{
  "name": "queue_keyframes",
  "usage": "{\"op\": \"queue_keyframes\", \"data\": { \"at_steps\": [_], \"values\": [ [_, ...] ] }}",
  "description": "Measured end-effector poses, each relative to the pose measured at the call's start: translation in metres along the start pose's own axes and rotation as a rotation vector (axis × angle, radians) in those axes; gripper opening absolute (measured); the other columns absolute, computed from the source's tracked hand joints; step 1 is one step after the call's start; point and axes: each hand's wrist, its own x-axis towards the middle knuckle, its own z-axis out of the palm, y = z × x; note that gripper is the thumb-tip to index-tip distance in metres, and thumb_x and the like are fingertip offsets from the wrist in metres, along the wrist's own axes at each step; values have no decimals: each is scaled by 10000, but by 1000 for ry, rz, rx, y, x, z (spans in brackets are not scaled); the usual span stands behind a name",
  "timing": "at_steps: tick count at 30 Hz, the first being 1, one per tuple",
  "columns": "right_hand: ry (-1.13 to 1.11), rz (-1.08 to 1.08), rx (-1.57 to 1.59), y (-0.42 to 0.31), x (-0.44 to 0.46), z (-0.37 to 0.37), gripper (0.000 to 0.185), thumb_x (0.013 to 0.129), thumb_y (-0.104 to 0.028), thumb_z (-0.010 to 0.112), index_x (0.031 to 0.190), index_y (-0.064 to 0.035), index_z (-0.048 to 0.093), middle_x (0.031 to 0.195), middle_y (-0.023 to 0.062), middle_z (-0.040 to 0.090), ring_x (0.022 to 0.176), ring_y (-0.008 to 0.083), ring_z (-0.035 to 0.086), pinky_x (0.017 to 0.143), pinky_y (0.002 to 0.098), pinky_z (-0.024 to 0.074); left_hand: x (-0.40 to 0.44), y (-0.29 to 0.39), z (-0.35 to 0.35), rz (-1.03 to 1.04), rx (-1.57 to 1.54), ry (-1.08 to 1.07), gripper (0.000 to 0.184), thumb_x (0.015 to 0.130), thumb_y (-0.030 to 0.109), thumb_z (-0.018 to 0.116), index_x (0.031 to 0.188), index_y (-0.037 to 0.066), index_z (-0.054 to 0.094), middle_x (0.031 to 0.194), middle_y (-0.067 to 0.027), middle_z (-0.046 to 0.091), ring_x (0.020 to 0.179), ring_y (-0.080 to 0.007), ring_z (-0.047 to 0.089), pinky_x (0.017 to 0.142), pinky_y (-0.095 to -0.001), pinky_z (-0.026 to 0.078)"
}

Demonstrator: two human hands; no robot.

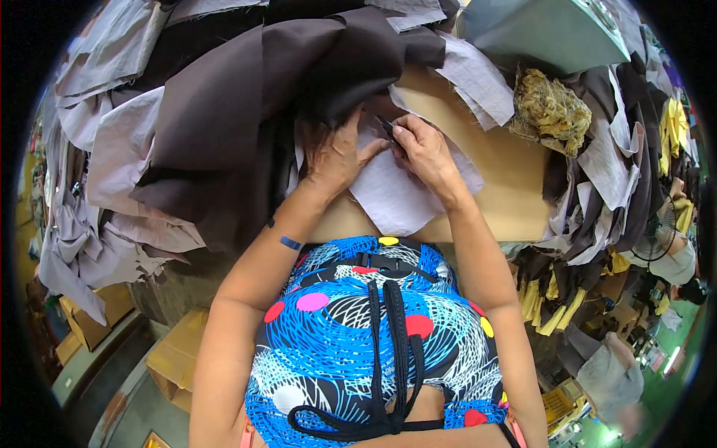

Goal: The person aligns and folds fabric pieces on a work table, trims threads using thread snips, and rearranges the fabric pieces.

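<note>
- Fabric scraps (67, 243), pale lilac-grey, hanging over the left edge; cardboard box (181, 358) below.
- Dark brown cloth (213, 134), big folded heap, draped left of the hands and over the table front.
- Left hand (332, 155): back up, on the layers beside the dark cloth, thumb out over the pale piece. Fingers partly in shadow; can't tell if they pinch fabric.
- Small dark tool (385, 127) (looks like snips, blades hard to make out): between the hands, tip pointing up and left.
- Pale lilac piece (396, 198): flat on the table under both hands, lower corner near the front edge.
- Right hand (424, 153): closed around the tool, thumb on top, above the pale piece.
- Tan tabletop (515, 190), bare stretch right of that hand.
- Grey container (541, 33), far side; yellowish fibrous bundle (551, 112) nearer.
- Another person (609, 373), lower right, well apart; fan (657, 235) above.
</note>
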Motion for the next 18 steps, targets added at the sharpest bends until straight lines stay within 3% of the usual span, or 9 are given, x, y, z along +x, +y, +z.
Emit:
{"op": "queue_keyframes", "data": {
  "at_steps": [6, 9, 11, 14, 17, 18],
  "values": [
    [33, -71, -60, -11, 4, 2, 266, 871, -233, 492, 987, -7, 571, 870, 233, 630, 860, 395, 606, 763, 428, 457, 0, -9, 11, -150, -251, -159, 840, 646, 451, 771, 1274, 26, 410, 1256, -229, 498, 1166, -362, 484, 976, -402, 386],
    [40, -80, -66, -12, 10, 6, 279, 866, -240, 504, 1016, -12, 561, 911, 239, 629, 894, 404, 599, 783, 432, 454, 0, -11, 14, -173, -305, -153, 913, 592, 559, 734, 1304, 80, 421, 1305, -179, 464, 1225, -342, 408, 1044, -494, 238],
    [13, -54, -38, -7, 14, 9, 284, 862, -244, 512, 1023, -14, 558, 936, 244, 627, 921, 413, 590, 796, 437, 451, 0, -10, 14, -202, -379, -146, 900, 596, 557, 733, 1296, 81, 428, 1296, -182, 471, 1211, -349, 424, 1041, -494, 244],
    [41, -119, -112, -12, 19, 8, 244, 875, -206, 533, 970, 18, 549, 764, 109, 587, 696, 178, 555, 651, 318, 453, 0, -7, 11, -201, -284, -176, 882, 623, 497, 755, 1292, 38, 408, 1264, -220, 492, 1185, -360, 463, 998, -431, 338],
    [61, -117, -83, -16, 24, 12, 234, 881, -201, 529, 969, 15, 546, 748, 89, 574, 680, 163, 544, 632, 311, 448, -1, -6, 10, -114, -105, -92, 853, 657, 466, 749, 1291, 13, 405, 1252, -235, 504, 1170, -362, 484, 978, -397, 382],
    [43, -93, -44, -15, 25, 12, 256, 871, -219, 531, 986, 9, 550, 812, 139, 592, 760, 246, 559, 691, 350, 450, 0, -5, 6, -75, -46, -43, 840, 667, 465, 741, 1291, 11, 409, 1253, -234, 505, 1167, -361, 486, 979, -395, 382]
  ]
}}
